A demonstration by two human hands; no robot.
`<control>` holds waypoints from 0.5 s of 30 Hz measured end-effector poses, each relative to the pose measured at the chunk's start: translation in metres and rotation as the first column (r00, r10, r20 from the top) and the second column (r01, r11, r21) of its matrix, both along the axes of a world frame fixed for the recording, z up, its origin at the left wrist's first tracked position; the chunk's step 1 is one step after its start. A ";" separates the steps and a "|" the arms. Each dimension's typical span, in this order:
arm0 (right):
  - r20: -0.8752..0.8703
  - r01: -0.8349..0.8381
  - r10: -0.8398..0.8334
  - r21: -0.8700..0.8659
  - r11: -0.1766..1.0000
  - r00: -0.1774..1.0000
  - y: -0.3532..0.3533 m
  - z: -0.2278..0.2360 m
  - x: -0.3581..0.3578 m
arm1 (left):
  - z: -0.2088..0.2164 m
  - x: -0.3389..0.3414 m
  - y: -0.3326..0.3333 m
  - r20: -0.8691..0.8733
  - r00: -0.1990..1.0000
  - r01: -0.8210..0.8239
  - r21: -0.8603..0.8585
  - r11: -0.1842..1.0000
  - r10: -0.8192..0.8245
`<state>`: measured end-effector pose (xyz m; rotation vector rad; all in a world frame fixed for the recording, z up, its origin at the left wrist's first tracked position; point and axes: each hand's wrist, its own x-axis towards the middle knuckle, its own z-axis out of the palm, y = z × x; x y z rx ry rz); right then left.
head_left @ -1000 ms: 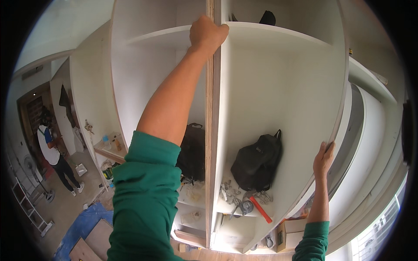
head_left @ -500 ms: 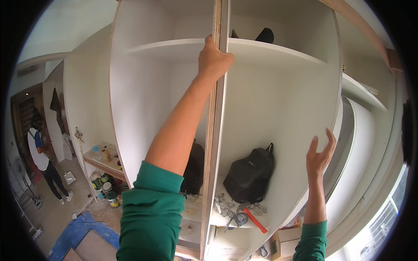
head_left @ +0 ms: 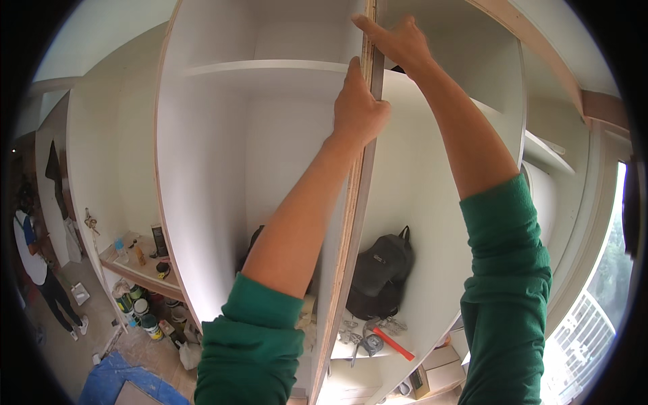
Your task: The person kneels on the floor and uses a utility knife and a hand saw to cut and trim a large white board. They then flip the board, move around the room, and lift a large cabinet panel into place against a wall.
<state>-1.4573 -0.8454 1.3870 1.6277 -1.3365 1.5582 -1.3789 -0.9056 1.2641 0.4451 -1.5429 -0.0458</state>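
Observation:
A tall, narrow wooden panel [head_left: 352, 196] with a bare plywood edge stands upright before a white cupboard, leaning slightly right at its top. My left hand [head_left: 358, 111] is closed around its edge, fingers on the left face and thumb lying to the right. Higher up, my right hand [head_left: 399, 46] reaches across the panel's edge. One digit extends past it to the left and the others are spread apart; I cannot tell whether they press on the wood.
Inside the cupboard are a shelf [head_left: 270, 65], a black backpack [head_left: 381, 273], a red-handled tool [head_left: 393, 343] and a tape measure [head_left: 370, 344]. Paint cans [head_left: 150, 325] stand low at left, near a blue sheet [head_left: 128, 374]. Another person [head_left: 39, 263] stands far left. Cardboard boxes [head_left: 439, 374] sit lower right.
My right hand has risen from the lower right to the top of the panel. The panel's top and my left hand sit further right in view, with the left grip kept.

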 end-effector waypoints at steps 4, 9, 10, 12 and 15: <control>0.153 0.091 -0.061 -0.202 0.975 0.986 -0.040 0.043 0.020 | -0.002 -0.006 0.006 -0.009 1.000 -0.021 -0.080 0.997 0.021; 0.027 0.204 -0.202 -0.137 0.969 0.979 -0.041 0.059 0.020 | -0.003 -0.001 0.004 0.007 0.999 0.031 -0.071 0.997 -0.031; 0.029 0.198 -0.196 -0.132 0.971 0.980 -0.039 0.062 0.019 | -0.002 -0.001 0.006 0.009 0.999 0.039 -0.069 0.997 -0.039; 0.045 0.156 -0.153 -0.093 0.983 0.987 -0.029 0.061 0.025 | -0.002 0.001 0.007 0.008 1.000 0.031 -0.070 0.997 -0.030; 0.040 0.106 -0.104 -0.060 0.993 0.994 -0.022 0.057 0.023 | -0.003 0.001 0.009 0.020 1.000 -0.001 -0.037 0.999 0.001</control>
